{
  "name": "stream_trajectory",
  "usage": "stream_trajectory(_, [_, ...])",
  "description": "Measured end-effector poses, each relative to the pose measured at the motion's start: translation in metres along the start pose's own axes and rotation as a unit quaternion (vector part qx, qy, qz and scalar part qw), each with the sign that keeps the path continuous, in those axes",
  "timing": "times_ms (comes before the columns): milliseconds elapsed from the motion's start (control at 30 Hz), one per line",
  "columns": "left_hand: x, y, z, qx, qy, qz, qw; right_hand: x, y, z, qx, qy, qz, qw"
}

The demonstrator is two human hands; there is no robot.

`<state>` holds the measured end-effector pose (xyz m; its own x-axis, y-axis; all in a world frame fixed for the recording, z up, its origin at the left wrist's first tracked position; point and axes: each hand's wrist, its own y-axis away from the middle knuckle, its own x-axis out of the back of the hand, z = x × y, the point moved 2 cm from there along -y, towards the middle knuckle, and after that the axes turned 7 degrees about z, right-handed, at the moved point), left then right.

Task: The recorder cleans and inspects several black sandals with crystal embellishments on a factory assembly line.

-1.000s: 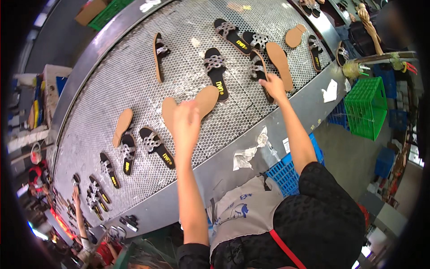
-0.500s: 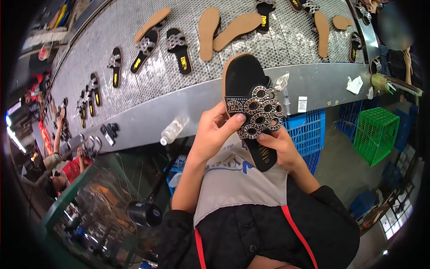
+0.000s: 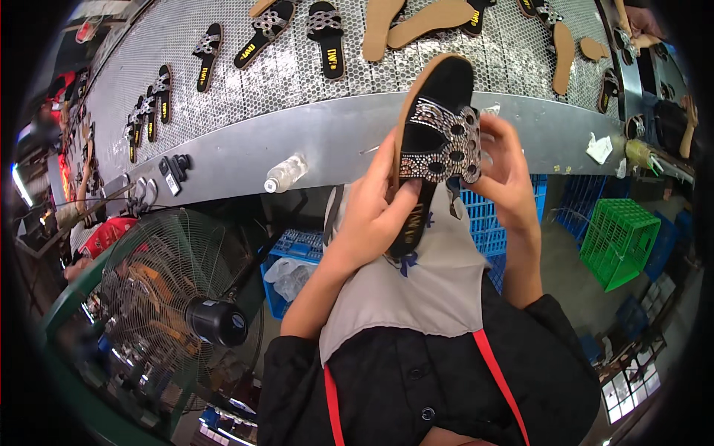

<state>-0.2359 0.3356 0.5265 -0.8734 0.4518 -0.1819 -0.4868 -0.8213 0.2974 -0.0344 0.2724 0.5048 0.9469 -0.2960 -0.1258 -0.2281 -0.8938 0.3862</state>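
Black and flat-soled, with a wide strap (image 3: pixel 455 154) of openwork rings set with glittering studs, a slip-on sandal (image 3: pixel 433 151) is held up before our grey cloth apron (image 3: pixel 401 301), just on our side of the metal-rimmed, mesh-topped counter (image 3: pixel 230 152). We judge the step in hand to be a close handling of that strap; the next move would call for a firm left hold while the right settles on the strap's outer edge, with no tug on the studs.

Our left hand (image 3: pixel 375 219) grasps the shoe from its left side, thumb laid by the strap's lower edge, fingers wrapped toward the sole (mostly out of sight). Our right hand (image 3: pixel 509 171) curls loosely at the opposite edge, thumb and fingers parted; whether it pinches the strap or merely brushes it, we cannot tell. Both elbows are bent, the left forearm slanting in, the right rising almost upright.

The toe points away toward the counter, the shoe tilted so its tan edge shows on the left. Beyond, more black strapped sandals (image 3: pixel 331 53) lie on the mesh near tan soles (image 3: pixel 435 23) facing up.
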Motion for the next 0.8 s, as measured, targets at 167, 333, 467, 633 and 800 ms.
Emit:
stream_trajectory(167, [-0.008,0.007,-0.003,0.026,0.089,-0.003,0.996,0.001,-0.016,-0.045,0.017,-0.227,-0.122,0.966])
stream_trajectory(333, [-0.006,0.007,-0.005,0.073,0.015,-0.126,0.989,-0.003,-0.030,-0.060,0.080,-0.039,-0.019,0.996])
stream_trajectory(467, [0.032,-0.039,0.012,-0.058,0.033,-0.229,0.971,-0.003,-0.029,-0.063,0.088,-0.031,0.007,0.996])
stream_trajectory(633, [0.011,-0.064,0.070,0.009,-0.005,-0.141,0.990,-0.015,-0.018,-0.077,0.091,0.035,0.049,0.994])
stream_trajectory(800, [0.010,-0.070,0.084,0.077,-0.006,-0.185,0.980,-0.020,-0.003,-0.089,0.090,0.046,0.059,0.993])
